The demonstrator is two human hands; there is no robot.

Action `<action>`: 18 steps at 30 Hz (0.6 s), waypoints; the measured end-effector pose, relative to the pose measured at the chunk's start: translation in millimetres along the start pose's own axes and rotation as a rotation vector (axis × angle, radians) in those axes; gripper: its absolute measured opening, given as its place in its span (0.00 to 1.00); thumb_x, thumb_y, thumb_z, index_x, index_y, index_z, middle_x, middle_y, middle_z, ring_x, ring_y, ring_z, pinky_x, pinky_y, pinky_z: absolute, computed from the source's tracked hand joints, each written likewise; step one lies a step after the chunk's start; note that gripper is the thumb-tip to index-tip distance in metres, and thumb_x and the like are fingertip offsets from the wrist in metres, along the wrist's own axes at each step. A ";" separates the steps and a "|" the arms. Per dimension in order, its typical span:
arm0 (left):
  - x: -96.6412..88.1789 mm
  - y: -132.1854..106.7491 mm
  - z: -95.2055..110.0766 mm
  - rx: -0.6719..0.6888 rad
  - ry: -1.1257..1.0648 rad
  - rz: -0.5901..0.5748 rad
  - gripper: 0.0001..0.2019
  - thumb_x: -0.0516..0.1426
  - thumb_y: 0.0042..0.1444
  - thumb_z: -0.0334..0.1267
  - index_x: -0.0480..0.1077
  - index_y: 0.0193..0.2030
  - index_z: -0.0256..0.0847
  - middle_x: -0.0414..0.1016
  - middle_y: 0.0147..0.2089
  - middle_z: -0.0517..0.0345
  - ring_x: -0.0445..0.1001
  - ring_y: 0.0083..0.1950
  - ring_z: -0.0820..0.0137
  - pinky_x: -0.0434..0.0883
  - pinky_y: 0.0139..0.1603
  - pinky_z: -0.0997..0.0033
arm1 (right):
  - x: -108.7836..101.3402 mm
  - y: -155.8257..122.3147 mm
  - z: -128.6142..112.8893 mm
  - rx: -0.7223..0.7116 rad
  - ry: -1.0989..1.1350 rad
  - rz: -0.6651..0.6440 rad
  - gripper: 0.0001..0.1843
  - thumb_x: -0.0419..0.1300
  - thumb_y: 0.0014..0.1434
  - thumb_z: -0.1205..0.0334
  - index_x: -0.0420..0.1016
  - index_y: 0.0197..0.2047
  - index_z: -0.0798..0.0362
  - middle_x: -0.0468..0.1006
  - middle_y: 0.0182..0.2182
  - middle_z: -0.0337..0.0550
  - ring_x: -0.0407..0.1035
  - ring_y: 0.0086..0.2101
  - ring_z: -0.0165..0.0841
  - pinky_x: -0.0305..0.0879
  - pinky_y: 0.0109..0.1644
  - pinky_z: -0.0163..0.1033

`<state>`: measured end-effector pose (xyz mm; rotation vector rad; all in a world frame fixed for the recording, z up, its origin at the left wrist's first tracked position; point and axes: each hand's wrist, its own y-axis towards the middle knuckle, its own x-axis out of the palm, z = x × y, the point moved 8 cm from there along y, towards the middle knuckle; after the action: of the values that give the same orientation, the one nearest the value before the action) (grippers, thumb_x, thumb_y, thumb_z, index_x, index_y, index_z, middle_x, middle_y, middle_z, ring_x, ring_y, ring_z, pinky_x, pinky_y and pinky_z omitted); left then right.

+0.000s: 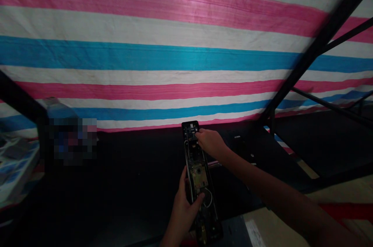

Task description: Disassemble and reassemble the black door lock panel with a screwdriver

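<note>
A long black panel (198, 177) with an exposed circuit board, a brass-coloured part and a white wire lies lengthwise over a dark worktop (131, 177). My left hand (184, 208) grips its lower half, thumb on the inner face and fingers round the left edge. My right hand (210, 142) is at the panel's far end, fingertips pinched on a small part there; what they pinch is too small to make out.
A pink, white and blue striped tarp (163, 44) hangs behind the worktop. Black metal frame bars (317, 41) slant across the right side. Stacked boxes (17, 169) sit at the far left. A cardboard surface (279, 227) lies at lower right.
</note>
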<state>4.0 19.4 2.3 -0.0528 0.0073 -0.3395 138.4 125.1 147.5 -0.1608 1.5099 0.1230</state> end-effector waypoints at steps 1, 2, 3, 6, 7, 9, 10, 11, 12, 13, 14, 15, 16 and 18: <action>0.1 -0.1 -0.9 -0.004 -0.001 -0.002 0.45 0.62 0.56 0.37 0.42 0.76 0.45 0.71 0.65 0.44 0.73 0.63 0.56 0.67 0.65 0.53 | 0.3 -0.2 -0.2 -0.001 -0.004 -0.001 0.12 0.52 0.69 0.64 0.76 0.48 0.52 0.80 0.45 0.50 0.77 0.43 0.39 0.70 0.45 0.38; 0.2 -0.2 -1.7 -0.009 0.003 -0.004 0.45 0.61 0.57 0.37 0.42 0.76 0.46 0.71 0.65 0.44 0.73 0.63 0.56 0.67 0.65 0.53 | 0.8 -0.5 -0.4 -0.003 -0.007 -0.002 0.12 0.52 0.69 0.65 0.76 0.48 0.52 0.80 0.45 0.49 0.77 0.43 0.39 0.70 0.45 0.38; 0.2 -0.4 -2.2 -0.013 0.010 -0.005 0.45 0.61 0.57 0.38 0.42 0.76 0.46 0.70 0.65 0.44 0.73 0.64 0.56 0.67 0.65 0.53 | 1.2 -0.7 -0.6 -0.004 -0.010 -0.002 0.11 0.53 0.68 0.65 0.76 0.48 0.53 0.80 0.44 0.49 0.77 0.43 0.39 0.70 0.45 0.39; -0.2 -0.9 -2.2 -0.018 0.030 0.002 0.45 0.61 0.57 0.38 0.42 0.76 0.46 0.70 0.66 0.44 0.72 0.65 0.55 0.67 0.65 0.53 | 2.6 -0.8 -0.8 -0.004 -0.021 0.001 0.11 0.53 0.68 0.65 0.76 0.47 0.53 0.80 0.44 0.49 0.77 0.42 0.39 0.70 0.44 0.39; -0.1 -1.0 -1.9 -0.020 0.030 0.002 0.44 0.61 0.57 0.38 0.42 0.76 0.46 0.69 0.66 0.44 0.72 0.65 0.55 0.67 0.65 0.53 | 2.9 -0.6 -0.6 -0.003 -0.023 0.002 0.11 0.53 0.68 0.65 0.76 0.47 0.53 0.80 0.44 0.49 0.77 0.42 0.39 0.70 0.43 0.38; 0.0 -1.0 -1.3 -0.022 0.029 0.004 0.44 0.61 0.57 0.37 0.42 0.76 0.46 0.69 0.67 0.45 0.71 0.65 0.56 0.66 0.66 0.53 | 3.4 0.1 0.0 -0.004 -0.025 -0.002 0.11 0.53 0.68 0.64 0.76 0.47 0.53 0.80 0.43 0.49 0.77 0.41 0.39 0.70 0.43 0.38; 0.1 -1.0 -1.0 -0.023 0.028 0.005 0.44 0.61 0.57 0.37 0.43 0.76 0.46 0.70 0.66 0.45 0.71 0.65 0.56 0.66 0.66 0.54 | 3.7 0.6 0.5 -0.005 -0.026 -0.006 0.11 0.53 0.68 0.64 0.76 0.47 0.53 0.80 0.43 0.49 0.78 0.41 0.39 0.70 0.42 0.38; 0.2 -1.0 -0.9 -0.025 0.026 0.005 0.44 0.61 0.57 0.37 0.43 0.76 0.46 0.70 0.66 0.46 0.71 0.65 0.56 0.66 0.66 0.54 | 3.9 1.1 0.9 -0.006 -0.026 -0.011 0.10 0.54 0.68 0.64 0.76 0.46 0.52 0.80 0.43 0.48 0.78 0.41 0.39 0.70 0.43 0.38; 0.2 -1.0 -1.0 -0.028 0.024 0.006 0.44 0.61 0.57 0.37 0.43 0.76 0.46 0.70 0.66 0.46 0.72 0.65 0.56 0.66 0.66 0.54 | 4.2 1.7 1.2 -0.008 -0.027 -0.016 0.10 0.54 0.68 0.64 0.76 0.46 0.52 0.80 0.43 0.48 0.78 0.41 0.39 0.70 0.43 0.38; 0.2 -1.0 -1.2 -0.030 0.021 0.006 0.44 0.61 0.56 0.37 0.43 0.76 0.46 0.71 0.65 0.46 0.72 0.64 0.56 0.66 0.66 0.54 | 4.3 2.3 1.3 -0.009 -0.029 -0.020 0.10 0.54 0.68 0.64 0.76 0.45 0.53 0.80 0.42 0.48 0.78 0.41 0.39 0.70 0.43 0.38; 0.2 -1.0 -1.4 -0.031 0.017 0.005 0.45 0.61 0.56 0.36 0.43 0.76 0.45 0.71 0.65 0.45 0.72 0.64 0.56 0.67 0.66 0.54 | 4.4 2.9 1.1 -0.012 -0.031 -0.023 0.10 0.54 0.68 0.64 0.76 0.45 0.53 0.81 0.42 0.49 0.78 0.41 0.39 0.70 0.43 0.38; 0.2 -1.1 -1.6 -0.030 0.011 0.003 0.45 0.62 0.56 0.36 0.43 0.76 0.45 0.71 0.65 0.45 0.72 0.64 0.55 0.67 0.65 0.53 | 4.5 3.4 0.4 -0.015 -0.033 -0.024 0.09 0.55 0.68 0.65 0.76 0.46 0.53 0.81 0.42 0.49 0.78 0.41 0.39 0.70 0.43 0.39; 0.1 -1.1 -1.7 -0.027 0.008 0.003 0.45 0.62 0.56 0.36 0.44 0.76 0.45 0.71 0.66 0.45 0.72 0.64 0.55 0.67 0.65 0.53 | 4.5 3.9 -0.6 -0.019 -0.036 -0.025 0.09 0.55 0.67 0.65 0.76 0.46 0.53 0.81 0.42 0.50 0.78 0.41 0.40 0.70 0.43 0.39; -0.5 -1.2 -1.5 -0.017 0.010 0.006 0.44 0.62 0.56 0.36 0.44 0.76 0.46 0.70 0.66 0.45 0.71 0.65 0.56 0.67 0.66 0.54 | 4.5 4.7 -3.4 -0.030 -0.039 -0.023 0.09 0.55 0.67 0.67 0.76 0.46 0.54 0.81 0.42 0.51 0.78 0.42 0.40 0.70 0.43 0.40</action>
<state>3.0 18.4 0.8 -0.0678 0.0201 -0.3341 134.5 129.0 142.7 -0.1985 1.4670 0.1292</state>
